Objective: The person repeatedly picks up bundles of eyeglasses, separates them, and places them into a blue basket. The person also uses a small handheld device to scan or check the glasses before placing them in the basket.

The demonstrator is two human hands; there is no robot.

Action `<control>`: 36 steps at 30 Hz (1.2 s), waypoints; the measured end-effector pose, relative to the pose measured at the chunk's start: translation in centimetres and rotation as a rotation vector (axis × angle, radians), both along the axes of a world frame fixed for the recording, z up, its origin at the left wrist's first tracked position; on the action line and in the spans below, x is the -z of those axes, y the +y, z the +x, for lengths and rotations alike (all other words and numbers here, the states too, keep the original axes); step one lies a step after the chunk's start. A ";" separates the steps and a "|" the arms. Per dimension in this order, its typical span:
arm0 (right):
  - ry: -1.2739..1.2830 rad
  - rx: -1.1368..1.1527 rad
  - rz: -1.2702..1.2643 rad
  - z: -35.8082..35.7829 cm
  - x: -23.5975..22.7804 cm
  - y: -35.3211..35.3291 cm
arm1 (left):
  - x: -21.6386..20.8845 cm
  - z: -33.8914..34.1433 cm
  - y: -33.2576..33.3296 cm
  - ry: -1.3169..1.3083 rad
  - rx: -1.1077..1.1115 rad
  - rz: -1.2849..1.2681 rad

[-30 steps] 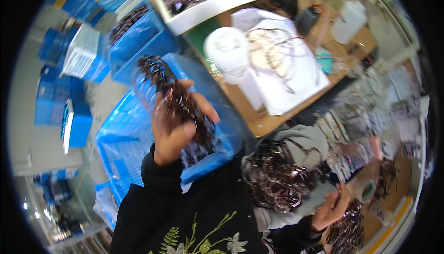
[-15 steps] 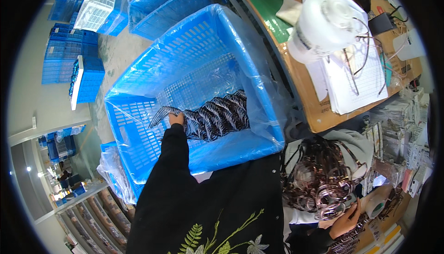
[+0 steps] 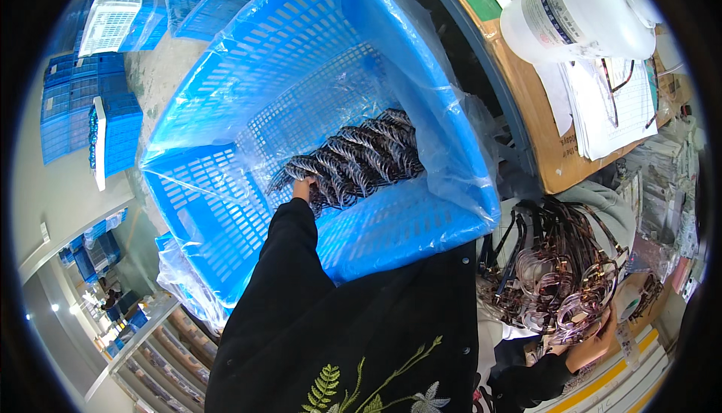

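Note:
Inside the blue plastic-lined crate (image 3: 203, 225), a long row of dark eyeglass frames (image 3: 368, 153) lies packed closely together. My left hand (image 3: 302, 189) reaches in and grips the frames at the left end of that row; its fingertips are partly hidden among them. At the lower right, a heap of brown, glossy eyeglass frames (image 3: 556, 285) rests on a grey cloth (image 3: 602, 198). Around the lower edge of this heap my right hand (image 3: 590, 349) is curled, with some rims between its thumb and fingers.
To the right of the crate stands a cardboard-topped table (image 3: 534, 112) with a white plastic jug (image 3: 571, 14), papers (image 3: 609, 127) and a few loose frames. More blue crates (image 3: 113, 112) stack at the far left. A shelf rack (image 3: 162, 345) stands at the lower left.
My left hand has pressed its fanned frames in against the row. My right hand has moved from lying stretched beside the heap to closing round its lower rims. The view has shifted.

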State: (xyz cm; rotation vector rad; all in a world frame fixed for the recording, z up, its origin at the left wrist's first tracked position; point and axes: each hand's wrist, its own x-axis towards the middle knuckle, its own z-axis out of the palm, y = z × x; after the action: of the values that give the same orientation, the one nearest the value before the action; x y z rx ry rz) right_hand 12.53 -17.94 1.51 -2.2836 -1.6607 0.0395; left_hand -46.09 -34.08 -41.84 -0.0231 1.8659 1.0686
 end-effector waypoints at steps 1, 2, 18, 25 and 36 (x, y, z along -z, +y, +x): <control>-0.019 0.006 -0.009 -0.1 0.1 0.0 | 0.6 0.6 -0.1 0.069 -0.003 -0.036; 0.003 0.000 0.017 -0.3 0.2 0.0 | 1.1 1.2 -0.3 0.170 0.023 -0.081; 0.548 -0.006 0.000 -0.6 0.6 2.0 | -1.9 -2.2 1.8 0.504 0.491 -0.652; 0.542 -0.061 0.145 1.9 4.1 4.3 | -5.9 -5.3 6.1 0.528 0.394 -0.722; 0.725 0.059 0.511 5.9 1.2 3.3 | -32.5 17.4 20.5 0.741 0.654 0.708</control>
State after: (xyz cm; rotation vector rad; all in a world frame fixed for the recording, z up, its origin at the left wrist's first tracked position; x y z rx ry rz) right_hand 18.48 -14.67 0.36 -1.6458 -1.0665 0.3432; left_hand -28.64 -13.57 -9.38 1.4533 1.7573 1.2714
